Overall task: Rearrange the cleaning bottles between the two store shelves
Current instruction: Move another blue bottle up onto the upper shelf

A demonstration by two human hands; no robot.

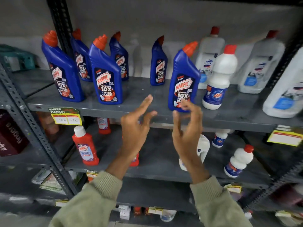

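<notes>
Grey steel upper shelf (142,110) carries a blue Harpic bottle (183,79) at its front edge; right hand (186,128), fingers spread, hovers just beneath it, left hand (137,123) empty alongside.

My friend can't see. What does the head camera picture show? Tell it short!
Two bare hands, the left hand and the right hand, reach open and holding nothing toward a grey upper shelf, the right one just in front of a blue Harpic bottle. More blue bottles and white bottles stand on it; the lower shelf holds a red bottle and small white ones.
</notes>
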